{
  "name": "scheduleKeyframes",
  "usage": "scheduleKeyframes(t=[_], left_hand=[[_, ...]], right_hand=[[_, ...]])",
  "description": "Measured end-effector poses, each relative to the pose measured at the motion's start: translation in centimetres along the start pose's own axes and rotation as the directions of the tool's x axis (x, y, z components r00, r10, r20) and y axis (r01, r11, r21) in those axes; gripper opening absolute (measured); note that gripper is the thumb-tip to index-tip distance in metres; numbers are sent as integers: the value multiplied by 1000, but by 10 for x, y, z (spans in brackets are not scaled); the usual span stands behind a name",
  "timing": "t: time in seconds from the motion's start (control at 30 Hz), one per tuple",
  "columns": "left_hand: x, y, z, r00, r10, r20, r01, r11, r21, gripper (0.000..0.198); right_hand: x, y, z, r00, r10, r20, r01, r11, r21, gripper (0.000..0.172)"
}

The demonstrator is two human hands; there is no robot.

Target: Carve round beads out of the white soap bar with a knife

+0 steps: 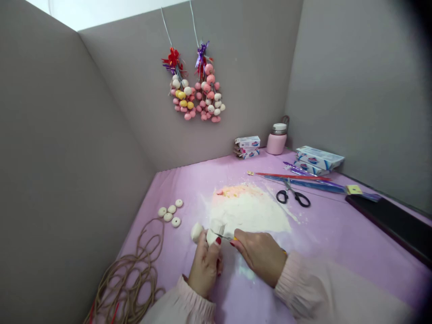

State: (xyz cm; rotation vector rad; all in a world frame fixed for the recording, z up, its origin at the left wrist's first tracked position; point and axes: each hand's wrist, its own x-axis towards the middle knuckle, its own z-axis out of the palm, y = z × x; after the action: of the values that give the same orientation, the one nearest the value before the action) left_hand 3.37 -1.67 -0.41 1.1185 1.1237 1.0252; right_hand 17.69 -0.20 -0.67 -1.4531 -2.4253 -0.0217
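Note:
My left hand (205, 265) is closed on a white rounded piece (211, 237), its thumb on the near side. A second white piece (196, 232) lies just left of those fingers. My right hand (259, 254) is closed round the yellow handle of a small knife (223, 236), whose thin blade reaches left to the held piece. White powder or shavings (253, 213) spread over the purple table behind both hands, with pink and orange bits along the far edge. Whether the blade has entered the piece is too small to tell.
Several white discs with holes (172, 209) and a coil of brown cord (130, 279) lie at the left. Scissors (293, 193), ribbons (303, 182), boxes (317, 158), a pink jar (276, 141) and a black bar (391, 225) are at the right. Bead strings (209, 96) hang behind.

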Motion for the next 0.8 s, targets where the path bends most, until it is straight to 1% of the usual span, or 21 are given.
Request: scheduleKeyframes(t=[0.07,0.17,0.23,0.3,0.4,0.5,0.63,0.7,0.8], left_hand=[[0,1,0,1000,4,8,-3,996,-86,22],[-2,4,0,1000,27,15,-24,988,-153,22],[-2,6,-1,1000,25,7,-23,988,-151,23],[-1,5,-1,1000,6,-11,-8,992,-123,24],[1,2,-2,999,16,-34,-17,999,-41,26],[1,0,0,994,91,-67,-87,994,64,24],[1,-1,2,960,239,-145,-202,952,229,19],[1,0,3,944,276,-182,-210,925,316,22],[0,1,3,936,301,-185,-207,892,403,24]], right_hand=[[0,4,1,1000,18,10,-18,999,-30,32],[-1,12,3,998,68,10,-67,994,-85,32],[-2,17,2,996,85,-3,-85,994,-74,31],[-2,18,-1,997,78,-20,-79,997,-19,30],[-4,13,-4,999,24,-42,-21,997,79,28],[-4,6,-3,999,-23,-44,28,992,120,27],[-2,1,0,1000,1,-4,-1,996,86,30],[-1,0,1,1000,15,7,-16,997,70,30],[0,-2,1,1000,23,8,-23,997,67,30]])
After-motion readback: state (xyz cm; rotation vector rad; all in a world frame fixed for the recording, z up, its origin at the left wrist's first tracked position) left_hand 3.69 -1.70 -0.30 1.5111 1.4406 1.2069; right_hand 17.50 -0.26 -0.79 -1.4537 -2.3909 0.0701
